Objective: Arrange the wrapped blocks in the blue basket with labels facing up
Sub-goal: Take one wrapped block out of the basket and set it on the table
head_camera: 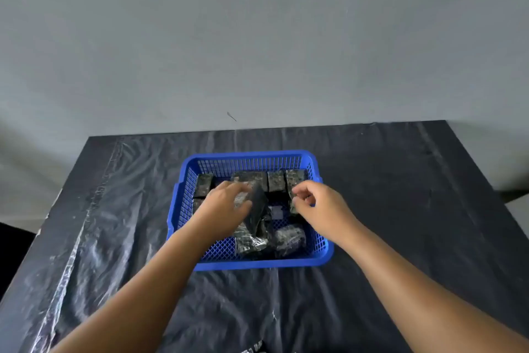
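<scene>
The single head-worn camera looks forward and steeply down from above the near edge of the black-covered table (400, 209), close enough that both forearms enter from the bottom corners. Its wide angle takes in the grey wall (257, 37) beyond.

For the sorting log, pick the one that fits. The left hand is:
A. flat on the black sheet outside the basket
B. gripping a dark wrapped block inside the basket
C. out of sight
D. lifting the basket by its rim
B: the left hand reaches into the blue basket and its fingers close around a tilted dark wrapped block.
</scene>
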Action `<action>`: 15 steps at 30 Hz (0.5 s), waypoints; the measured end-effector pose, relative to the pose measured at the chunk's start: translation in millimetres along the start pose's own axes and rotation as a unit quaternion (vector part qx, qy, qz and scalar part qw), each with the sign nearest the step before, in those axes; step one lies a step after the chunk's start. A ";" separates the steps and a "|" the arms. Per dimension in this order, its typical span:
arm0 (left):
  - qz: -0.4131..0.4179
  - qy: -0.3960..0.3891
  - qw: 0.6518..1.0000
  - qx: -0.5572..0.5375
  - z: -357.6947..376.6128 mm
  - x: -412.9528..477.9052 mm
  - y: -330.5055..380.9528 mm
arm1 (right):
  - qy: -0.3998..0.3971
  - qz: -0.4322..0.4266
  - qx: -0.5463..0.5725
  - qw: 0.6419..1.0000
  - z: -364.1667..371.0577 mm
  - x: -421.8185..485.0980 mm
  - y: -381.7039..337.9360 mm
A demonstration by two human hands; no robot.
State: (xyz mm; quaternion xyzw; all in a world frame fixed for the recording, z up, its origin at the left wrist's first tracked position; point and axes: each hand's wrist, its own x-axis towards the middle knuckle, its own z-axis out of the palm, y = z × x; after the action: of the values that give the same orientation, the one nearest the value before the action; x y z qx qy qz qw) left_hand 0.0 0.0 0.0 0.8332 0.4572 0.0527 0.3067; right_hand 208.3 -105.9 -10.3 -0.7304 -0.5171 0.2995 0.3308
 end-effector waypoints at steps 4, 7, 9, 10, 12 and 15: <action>-0.017 -0.051 0.996 0.073 18.4 10.0 -16.1 | -0.090 0.114 -0.053 0.988 15.9 5.9 16.0; -0.011 -0.045 0.997 0.054 23.7 24.1 -23.2 | -0.084 0.113 -0.104 0.985 21.9 14.4 20.4; -0.011 -0.048 0.998 0.027 25.8 29.8 -24.7 | -0.083 0.101 -0.131 0.983 25.7 21.3 19.5; -0.012 -0.054 0.998 0.016 27.5 30.8 -25.4 | -0.091 0.100 -0.148 0.980 28.7 24.6 19.0; -0.008 -0.051 0.999 -0.001 30.1 30.8 -27.6 | -0.111 0.111 -0.178 0.971 36.6 31.9 16.7; -0.013 -0.032 0.999 -0.020 32.6 28.9 -32.2 | -0.121 0.162 -0.230 0.952 51.5 45.5 13.8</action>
State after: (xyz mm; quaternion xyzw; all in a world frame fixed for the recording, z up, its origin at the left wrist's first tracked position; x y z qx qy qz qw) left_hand 5.1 20.6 -49.9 0.8222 0.4564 0.0314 0.3386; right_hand 188.8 -57.0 -56.6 -0.8187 -0.4833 0.3081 0.0355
